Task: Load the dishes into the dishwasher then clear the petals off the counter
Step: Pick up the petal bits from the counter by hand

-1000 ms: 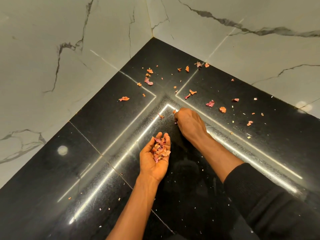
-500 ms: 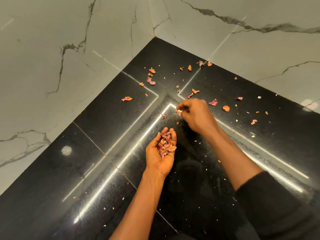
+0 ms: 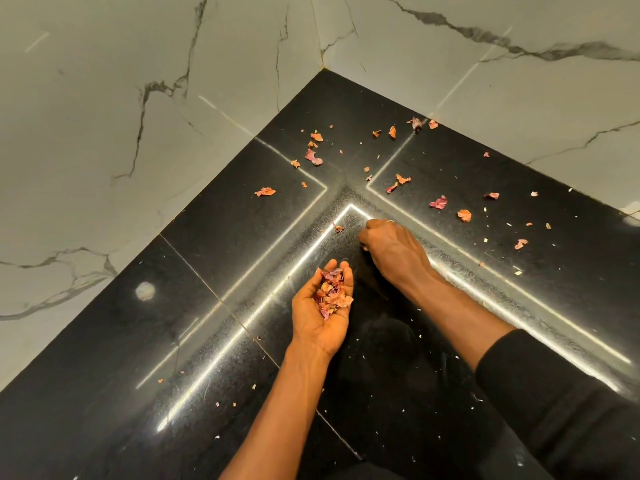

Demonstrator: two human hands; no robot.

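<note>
Dried pink and orange petals (image 3: pixel 438 201) lie scattered over the black stone counter (image 3: pixel 221 244), most of them toward its far corner. My left hand (image 3: pixel 320 315) is palm up and cupped, carrying a heap of gathered petals (image 3: pixel 331 294). Just beyond it and to the right, my right hand (image 3: pixel 393 249) is knuckles up with its fingers curled down at the counter. They seem to pinch a tiny petal bit (image 3: pixel 363 248), though the fingertips are mostly hidden. One small petal (image 3: pixel 338 228) lies just left of that hand.
White marble walls (image 3: pixel 138 116) meet at the corner behind the counter and close off the left and far sides. Bright light strips reflect in the glossy stone. Tiny pale crumbs (image 3: pixel 485 240) dot the surface on the right and near my forearms.
My right hand lifted off the counter with its fingers pinched, then came back down a little nearer to the left hand. The left hand has kept its petals and barely moved.
</note>
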